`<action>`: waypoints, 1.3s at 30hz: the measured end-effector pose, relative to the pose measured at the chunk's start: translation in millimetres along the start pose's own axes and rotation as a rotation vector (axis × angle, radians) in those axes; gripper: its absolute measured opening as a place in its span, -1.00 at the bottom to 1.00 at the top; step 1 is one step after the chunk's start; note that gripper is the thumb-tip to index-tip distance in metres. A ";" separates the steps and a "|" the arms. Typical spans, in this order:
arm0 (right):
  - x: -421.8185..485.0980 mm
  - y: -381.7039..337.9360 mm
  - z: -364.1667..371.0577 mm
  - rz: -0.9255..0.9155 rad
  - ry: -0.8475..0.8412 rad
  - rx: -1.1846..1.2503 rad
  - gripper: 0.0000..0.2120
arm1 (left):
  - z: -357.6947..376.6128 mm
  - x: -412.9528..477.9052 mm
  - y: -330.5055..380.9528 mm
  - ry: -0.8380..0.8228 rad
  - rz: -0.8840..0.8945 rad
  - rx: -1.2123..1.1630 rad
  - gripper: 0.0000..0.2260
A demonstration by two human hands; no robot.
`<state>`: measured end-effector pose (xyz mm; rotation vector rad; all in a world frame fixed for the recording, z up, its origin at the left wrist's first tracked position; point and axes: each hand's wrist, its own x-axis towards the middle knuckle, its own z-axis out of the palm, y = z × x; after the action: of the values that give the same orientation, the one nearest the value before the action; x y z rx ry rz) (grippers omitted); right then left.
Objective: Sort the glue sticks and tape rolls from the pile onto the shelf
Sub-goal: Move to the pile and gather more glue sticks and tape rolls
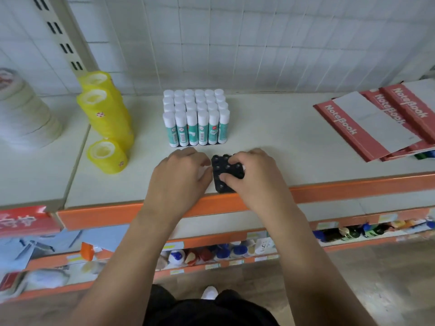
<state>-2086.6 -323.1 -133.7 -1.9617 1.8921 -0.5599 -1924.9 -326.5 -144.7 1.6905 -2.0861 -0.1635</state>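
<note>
A block of several upright glue sticks (pixel 196 118) with white caps and teal labels stands mid-shelf. In front of it, near the shelf's front edge, my right hand (pixel 253 172) grips a bundle of glue sticks (pixel 224 171) lying on its side, its black bases facing me. My left hand (pixel 181 175) curls around the bundle's left side, where the white caps are mostly hidden. Yellow tape rolls (pixel 106 114) lie stacked to the left, with one separate stack (pixel 107 156) in front.
White tape rolls (pixel 23 109) are stacked at far left. Red notebooks (pixel 376 121) lie fanned out at the right. The white shelf (pixel 270 142) has an orange front edge (pixel 211 205). Lower shelves hold small bottles and packets.
</note>
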 end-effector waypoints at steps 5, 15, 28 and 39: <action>-5.8 -26.8 5.8 -0.009 -0.033 -0.102 -0.60 | -20.8 -20.9 -22.2 0.011 -0.072 0.002 -0.84; -35.3 -189.2 54.4 -0.400 0.024 0.127 -0.73 | -127.5 -98.2 -118.9 0.322 -0.156 -0.033 -0.86; -51.4 -475.0 227.8 -0.760 -0.157 0.009 -0.63 | -262.2 -213.8 -391.2 0.385 -0.561 0.209 -0.68; 2.4 -558.4 286.8 -0.849 -0.088 -0.062 -0.77 | -298.4 -172.4 -486.1 0.274 -0.530 0.290 -0.69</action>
<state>-1460.4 -307.6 -93.3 -2.7387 0.9569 -0.6062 -1339.3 -225.2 -101.0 2.2662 -1.4831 0.2102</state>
